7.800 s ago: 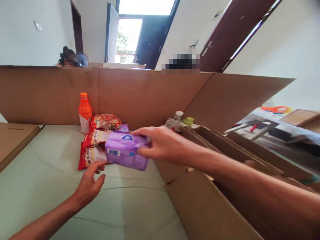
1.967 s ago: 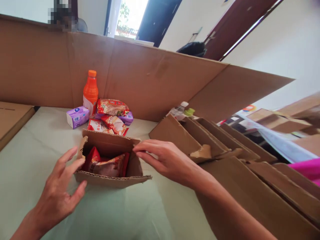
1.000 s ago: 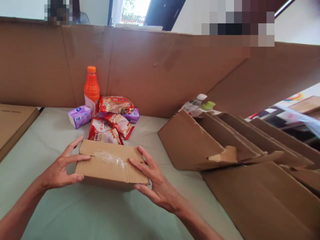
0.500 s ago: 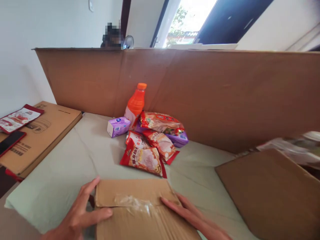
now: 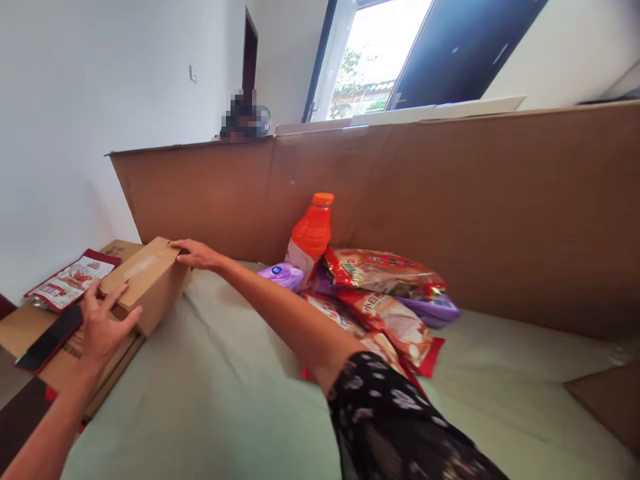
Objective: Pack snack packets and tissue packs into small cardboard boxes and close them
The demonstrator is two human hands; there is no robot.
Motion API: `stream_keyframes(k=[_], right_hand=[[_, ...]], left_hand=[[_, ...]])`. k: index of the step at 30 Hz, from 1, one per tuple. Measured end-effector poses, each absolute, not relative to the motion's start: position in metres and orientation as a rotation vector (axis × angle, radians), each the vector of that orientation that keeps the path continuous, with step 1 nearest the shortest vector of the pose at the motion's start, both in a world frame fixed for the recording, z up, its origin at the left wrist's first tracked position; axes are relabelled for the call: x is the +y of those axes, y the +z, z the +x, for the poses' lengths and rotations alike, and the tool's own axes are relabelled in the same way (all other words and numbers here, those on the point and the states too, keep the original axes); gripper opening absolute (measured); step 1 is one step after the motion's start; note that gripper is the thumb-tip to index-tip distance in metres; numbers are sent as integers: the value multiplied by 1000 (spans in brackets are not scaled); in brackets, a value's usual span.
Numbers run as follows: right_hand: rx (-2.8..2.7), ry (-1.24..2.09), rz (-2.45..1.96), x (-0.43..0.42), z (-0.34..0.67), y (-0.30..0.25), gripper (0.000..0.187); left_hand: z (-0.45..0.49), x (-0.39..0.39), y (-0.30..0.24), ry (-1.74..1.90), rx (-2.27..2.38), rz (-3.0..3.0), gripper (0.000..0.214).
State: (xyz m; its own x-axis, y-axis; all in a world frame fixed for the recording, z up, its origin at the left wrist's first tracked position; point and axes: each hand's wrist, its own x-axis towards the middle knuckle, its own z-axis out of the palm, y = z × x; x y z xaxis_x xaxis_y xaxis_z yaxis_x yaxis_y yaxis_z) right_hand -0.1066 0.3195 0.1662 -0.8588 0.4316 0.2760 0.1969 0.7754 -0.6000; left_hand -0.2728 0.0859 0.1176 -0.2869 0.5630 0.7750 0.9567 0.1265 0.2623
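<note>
A small closed cardboard box (image 5: 147, 277) with clear tape on top rests on a flat carton (image 5: 30, 327) at the far left. My left hand (image 5: 103, 323) grips its near end, fingers wrapped over the top. My right hand (image 5: 196, 253) reaches across and holds its far end. An orange bottle (image 5: 311, 237), a purple tissue pack (image 5: 283, 275) and red snack packets (image 5: 395, 320) lie behind my right arm on the pale green surface (image 5: 210, 393).
A tall cardboard wall (image 5: 450, 200) stands along the back. A red snack packet (image 5: 67, 280) and a dark phone (image 5: 47, 340) lie on the flat carton. Another cardboard piece (image 5: 607, 400) sits at the right edge. A person's head shows behind the wall.
The box was closed in front of me, then both hands carried it left onto the flat carton. The view has swung left.
</note>
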Motion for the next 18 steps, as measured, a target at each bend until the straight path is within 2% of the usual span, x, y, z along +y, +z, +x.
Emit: stream_keyframes(k=[4,8,14,18], right_hand=[[-2420,750,-741,340,-166,134,50],[-2329,708,-879,366,-178,114,50],[-2346,643,-909,395,-170,136,40],[-2445,580,-850,366,-142,159,37]], left_hand=[[-305,145,103,-1043,-1959,-1373,40],[-316,185,98,-1042,-2015,-1368,44],[-306,230,100,-1036,-2082,-1326,45],[-290,233,124,-1089,-2091,-1382,46]])
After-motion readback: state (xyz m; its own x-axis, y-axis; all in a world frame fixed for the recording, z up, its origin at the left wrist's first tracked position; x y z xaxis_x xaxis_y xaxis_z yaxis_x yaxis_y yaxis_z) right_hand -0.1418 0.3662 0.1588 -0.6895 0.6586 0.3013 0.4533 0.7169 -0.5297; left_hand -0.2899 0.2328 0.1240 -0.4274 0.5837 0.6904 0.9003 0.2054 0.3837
